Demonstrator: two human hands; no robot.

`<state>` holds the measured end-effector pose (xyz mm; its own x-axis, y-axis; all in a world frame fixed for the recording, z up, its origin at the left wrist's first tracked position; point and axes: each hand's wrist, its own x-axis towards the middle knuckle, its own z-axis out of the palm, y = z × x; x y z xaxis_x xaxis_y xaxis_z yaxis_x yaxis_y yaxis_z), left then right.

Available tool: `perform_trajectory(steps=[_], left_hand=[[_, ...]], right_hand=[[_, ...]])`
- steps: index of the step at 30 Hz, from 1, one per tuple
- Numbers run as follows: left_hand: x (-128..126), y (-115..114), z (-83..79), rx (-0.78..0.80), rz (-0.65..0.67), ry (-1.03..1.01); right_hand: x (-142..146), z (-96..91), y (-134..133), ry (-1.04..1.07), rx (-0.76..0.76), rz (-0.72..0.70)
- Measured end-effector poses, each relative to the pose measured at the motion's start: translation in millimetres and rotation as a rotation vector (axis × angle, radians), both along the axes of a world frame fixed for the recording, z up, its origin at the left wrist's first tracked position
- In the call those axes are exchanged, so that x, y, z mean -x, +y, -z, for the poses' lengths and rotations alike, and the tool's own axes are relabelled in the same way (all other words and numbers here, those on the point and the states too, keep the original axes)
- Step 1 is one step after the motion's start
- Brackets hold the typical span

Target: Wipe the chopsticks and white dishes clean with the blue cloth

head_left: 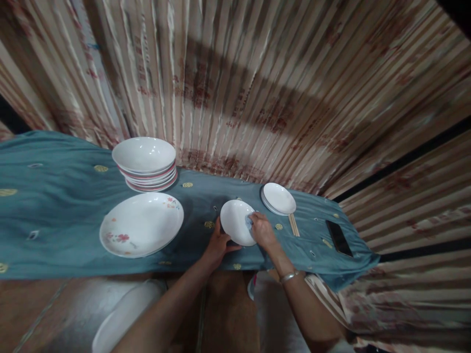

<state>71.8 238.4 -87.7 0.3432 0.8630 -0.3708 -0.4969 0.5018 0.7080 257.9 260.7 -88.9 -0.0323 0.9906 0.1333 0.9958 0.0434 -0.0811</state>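
My left hand (218, 245) grips a small white plate (235, 223) by its lower left edge, thumb at the rim and fingers underneath. The plate is tilted a little above the cloth near the table's front edge. In my right hand (263, 230) is a light blue cloth (248, 222), bunched under closed fingers and pressed on the plate's right side. Just right of it sits a short stack of small white plates (279, 198). On the left lies a large oval plate (142, 223) with red flowers.
A stack of bowls and plates (144, 159) stands at the back left. Chopsticks (294, 225) and a black phone (339, 238) lie to the right on the teal tablecloth (198, 201). A pleated curtain (235, 88) hangs directly behind the table.
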Motion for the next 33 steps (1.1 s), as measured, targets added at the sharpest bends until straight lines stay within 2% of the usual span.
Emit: perform_trajectory(steps=[4, 10, 15, 20, 25, 29, 33], left_hand=[[-2, 0, -1.0, 0.037, -0.02, 0.005], [-4, 0, -2.7, 0.055, -0.038, 0.023], [-4, -1, -1.7, 0.05, -0.048, -0.006], [-5, -2, 0.3, 0.09, -0.064, 0.015], [-5, -2, 1.8, 0.065, -0.041, 0.011], [-4, 0, 3.8, 0.021, -0.031, -0.014], [-3, 1, 2.9, 0.004, -0.024, -0.018]], right_hand=[[9, 8.1, 25, 0.071, -0.07, 0.053], [40, 21.4, 52, 0.319, -0.194, 0.075], [65, 27.9, 52, 0.519, -0.237, -0.091], [71, 23.4, 34, 0.601, -0.168, -0.233], [75, 4.3, 27, 0.48, -0.138, -0.268], [73, -6.5, 44, 0.291, -0.099, -0.219], [55, -8.2, 64, 0.127, -0.081, -0.117]])
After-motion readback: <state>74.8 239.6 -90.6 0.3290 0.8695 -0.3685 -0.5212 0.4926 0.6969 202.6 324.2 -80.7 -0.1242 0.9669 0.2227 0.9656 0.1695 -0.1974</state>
